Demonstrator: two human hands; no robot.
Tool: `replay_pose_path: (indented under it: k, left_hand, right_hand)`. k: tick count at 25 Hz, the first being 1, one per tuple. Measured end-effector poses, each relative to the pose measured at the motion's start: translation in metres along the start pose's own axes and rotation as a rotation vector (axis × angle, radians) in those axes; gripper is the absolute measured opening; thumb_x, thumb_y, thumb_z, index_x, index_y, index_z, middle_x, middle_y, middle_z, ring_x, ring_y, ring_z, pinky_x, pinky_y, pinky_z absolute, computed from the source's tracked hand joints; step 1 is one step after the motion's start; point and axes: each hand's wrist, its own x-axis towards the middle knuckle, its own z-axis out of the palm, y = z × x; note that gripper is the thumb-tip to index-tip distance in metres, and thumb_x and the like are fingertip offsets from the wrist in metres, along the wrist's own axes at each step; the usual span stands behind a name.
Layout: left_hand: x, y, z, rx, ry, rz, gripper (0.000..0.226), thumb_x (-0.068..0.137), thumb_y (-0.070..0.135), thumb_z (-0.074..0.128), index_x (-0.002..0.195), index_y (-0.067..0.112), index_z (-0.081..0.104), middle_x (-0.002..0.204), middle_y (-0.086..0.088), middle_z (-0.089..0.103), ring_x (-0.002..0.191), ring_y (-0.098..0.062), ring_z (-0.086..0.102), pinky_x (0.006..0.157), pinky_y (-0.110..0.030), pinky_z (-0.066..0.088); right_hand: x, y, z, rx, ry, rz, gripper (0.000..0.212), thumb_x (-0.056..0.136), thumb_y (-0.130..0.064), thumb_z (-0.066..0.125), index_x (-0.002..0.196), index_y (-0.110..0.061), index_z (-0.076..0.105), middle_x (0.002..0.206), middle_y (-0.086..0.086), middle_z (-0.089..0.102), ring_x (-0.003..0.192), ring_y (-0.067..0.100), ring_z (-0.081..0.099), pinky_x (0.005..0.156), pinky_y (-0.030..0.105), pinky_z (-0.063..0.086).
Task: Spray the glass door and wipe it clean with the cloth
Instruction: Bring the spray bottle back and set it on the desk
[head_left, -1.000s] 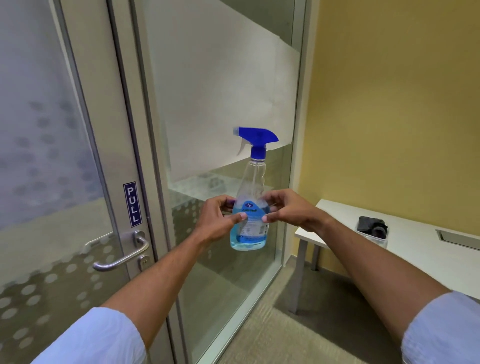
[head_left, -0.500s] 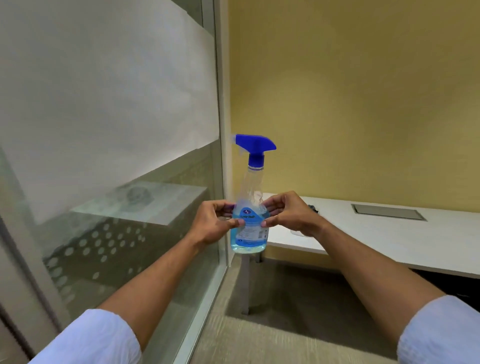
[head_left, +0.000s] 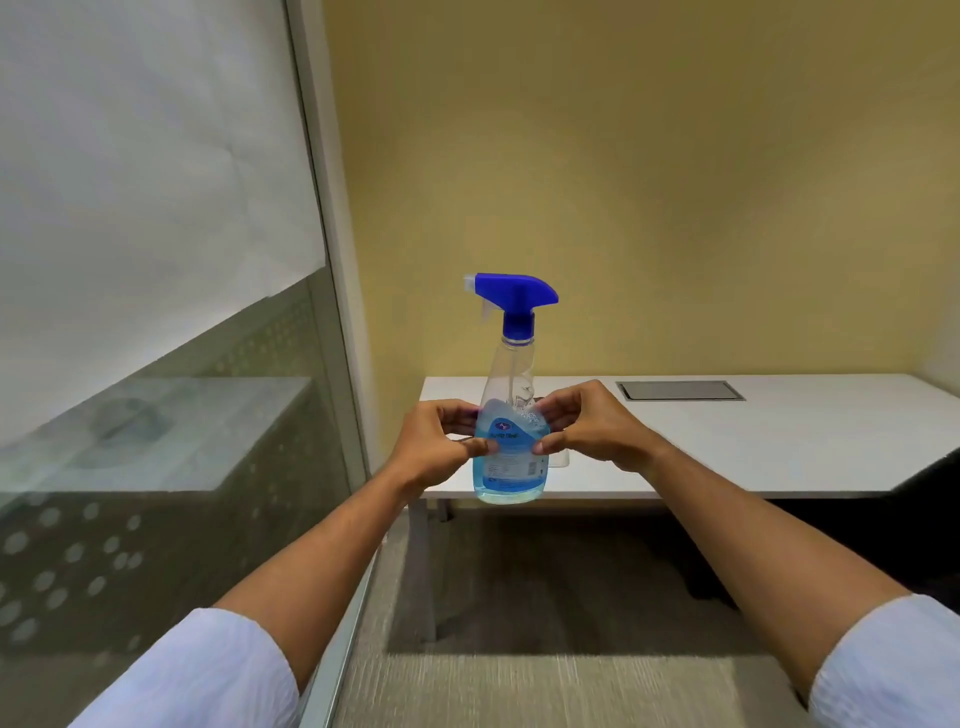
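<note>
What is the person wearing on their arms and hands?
Both arms have pale blue-white sleeves pushed up near the elbows, so the forearms are bare. The left hand and the right hand are bare too: no gloves, rings, watch or bracelet show. The cloth of the sleeves looks thin, with a faint ribbed weave.
</note>
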Motion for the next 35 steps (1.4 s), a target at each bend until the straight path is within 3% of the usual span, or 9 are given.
replay_pose_path:
  k: [6,10,19,27,30,35]
  left_hand:
    - [0.070,-0.015,0.060,0.007,-0.064,-0.024,0.030,0.075,0.009,0.081,0.102,0.016,0.071,0.105,0.001,0.072,0.098,-0.017,0.069,0.084,-0.035,0.058]
    - [0.115,-0.022,0.110,-0.009,-0.087,-0.023,0.029,0.075,0.007,0.080,0.100,0.020,0.070,0.101,0.005,0.071,0.096,-0.015,0.068,0.076,-0.023,0.057]
    - [0.211,-0.045,0.217,0.020,-0.103,-0.080,0.036,0.075,0.016,0.082,0.109,0.015,0.069,0.102,0.006,0.070,0.095,-0.013,0.068,0.071,-0.016,0.056]
    - [0.294,-0.080,0.268,0.019,-0.140,-0.116,0.029,0.077,0.015,0.080,0.100,0.023,0.065,0.096,0.010,0.067,0.091,-0.010,0.066,0.071,-0.016,0.056]
    - [0.332,-0.106,0.284,0.039,-0.150,-0.159,0.033,0.076,0.015,0.081,0.106,0.020,0.068,0.102,0.007,0.069,0.095,-0.012,0.067,0.080,-0.024,0.058]
    - [0.385,-0.148,0.300,0.056,-0.180,-0.235,0.039,0.074,0.013,0.083,0.111,0.016,0.069,0.101,0.006,0.069,0.091,-0.011,0.067,0.075,-0.019,0.057]
  right_hand:
    - [0.032,0.056,-0.051,-0.021,0.032,0.052,0.035,0.072,-0.006,0.084,0.104,-0.008,0.072,0.099,0.003,0.074,0.092,0.019,0.072,0.075,0.032,0.062]
    - [0.060,0.099,-0.096,-0.048,0.029,0.086,0.031,0.072,-0.004,0.083,0.101,-0.010,0.072,0.097,0.001,0.074,0.087,0.014,0.072,0.070,0.025,0.060]
    - [0.117,0.198,-0.182,-0.105,0.020,0.156,0.030,0.072,-0.002,0.082,0.099,-0.012,0.073,0.095,-0.004,0.072,0.086,0.014,0.070,0.066,0.021,0.059]
    - [0.173,0.273,-0.215,-0.098,0.065,0.189,0.031,0.073,-0.004,0.082,0.102,-0.011,0.073,0.099,-0.001,0.073,0.091,0.018,0.069,0.072,0.025,0.061]
    - [0.202,0.301,-0.218,-0.087,0.090,0.243,0.031,0.072,-0.005,0.083,0.100,-0.015,0.073,0.094,-0.005,0.071,0.087,0.018,0.069,0.066,0.019,0.059]
    - [0.247,0.346,-0.211,-0.075,0.106,0.304,0.034,0.072,-0.006,0.084,0.101,-0.018,0.072,0.095,-0.006,0.070,0.085,0.014,0.068,0.070,0.018,0.056]
